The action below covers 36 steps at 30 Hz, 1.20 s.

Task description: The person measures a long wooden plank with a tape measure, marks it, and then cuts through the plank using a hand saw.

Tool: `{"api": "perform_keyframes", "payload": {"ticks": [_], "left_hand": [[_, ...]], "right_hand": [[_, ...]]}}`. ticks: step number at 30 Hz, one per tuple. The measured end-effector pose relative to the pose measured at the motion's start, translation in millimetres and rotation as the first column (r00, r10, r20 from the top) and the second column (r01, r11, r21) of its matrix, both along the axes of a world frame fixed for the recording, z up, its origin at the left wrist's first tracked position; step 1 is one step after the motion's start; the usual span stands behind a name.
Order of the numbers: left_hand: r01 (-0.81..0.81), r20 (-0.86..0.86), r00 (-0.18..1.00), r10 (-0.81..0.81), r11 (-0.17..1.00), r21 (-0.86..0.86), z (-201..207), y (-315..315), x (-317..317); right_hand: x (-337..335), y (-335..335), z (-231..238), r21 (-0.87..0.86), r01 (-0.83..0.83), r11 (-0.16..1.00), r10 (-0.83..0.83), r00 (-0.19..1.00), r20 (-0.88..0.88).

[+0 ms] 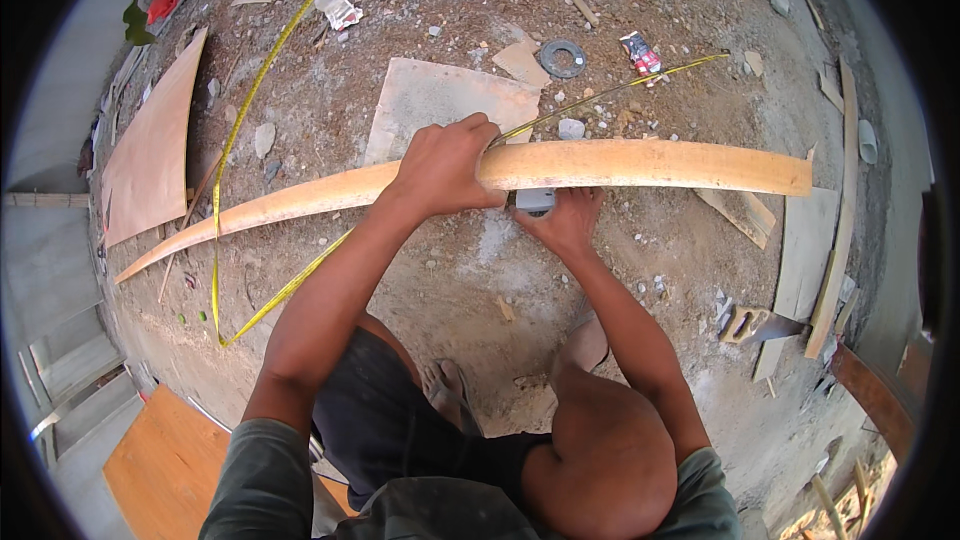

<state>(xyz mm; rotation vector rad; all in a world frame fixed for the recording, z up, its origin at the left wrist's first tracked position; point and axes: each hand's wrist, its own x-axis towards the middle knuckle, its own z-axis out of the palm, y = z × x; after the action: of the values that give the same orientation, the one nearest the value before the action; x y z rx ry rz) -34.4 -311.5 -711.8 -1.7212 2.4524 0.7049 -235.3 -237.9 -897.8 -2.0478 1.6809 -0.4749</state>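
Observation:
A long, pale wooden plank (640, 163) lies across in front of me, looking bowed in this wide view. My left hand (445, 168) is closed around its middle, fingers over the far edge. Just to the right, my right hand (566, 218) is at the plank's near edge, its fingertips partly hidden beneath. Between thumb and fingers it has a small grey box-shaped thing (535, 200), whose kind I cannot make out. A yellow measuring tape (245, 105) loops down at left, passes behind the left forearm, and shows again beyond the plank toward the right.
Beyond the plank lies a flat board (430, 100), with a dark ring (562, 58) and scraps on the dirt. A plywood sheet (155, 150) leans at left. A handsaw (760, 325) rests by boards (805, 250) at right. An orange-brown panel (165, 460) is at lower left.

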Motion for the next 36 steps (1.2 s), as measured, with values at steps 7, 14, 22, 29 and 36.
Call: {"api": "perform_keyframes", "payload": {"ticks": [7, 14, 22, 29, 36], "left_hand": [[0.019, -0.041, 0.999, -0.023, 0.995, -0.093, 28, 4, 6], [0.047, -0.026, 0.999, -0.048, 0.999, -0.023, 30, 23, 5], [0.066, -0.003, 0.998, -0.066, 0.996, 0.055, 23, 25, 2], [0.051, -0.010, 0.999, -0.050, 0.996, 0.070, 22, 25, 1], [0.040, 0.018, 0.999, -0.042, 0.995, 0.096, 25, 25, -3]], "right_hand": [[32, -46, 11, -0.165, 0.024, 0.986, -0.006, 0.994, 0.107], [97, -82, -37, -0.235, -0.123, 0.964, 0.147, 0.985, 0.088], [80, -22, -52, -0.086, 0.179, 0.980, -0.181, 0.983, -0.018], [69, -53, 1, 0.447, 0.218, 0.868, -0.368, 0.886, 0.282], [25, -66, -62, 0.411, 0.070, 0.909, -0.363, 0.618, 0.697]]}}
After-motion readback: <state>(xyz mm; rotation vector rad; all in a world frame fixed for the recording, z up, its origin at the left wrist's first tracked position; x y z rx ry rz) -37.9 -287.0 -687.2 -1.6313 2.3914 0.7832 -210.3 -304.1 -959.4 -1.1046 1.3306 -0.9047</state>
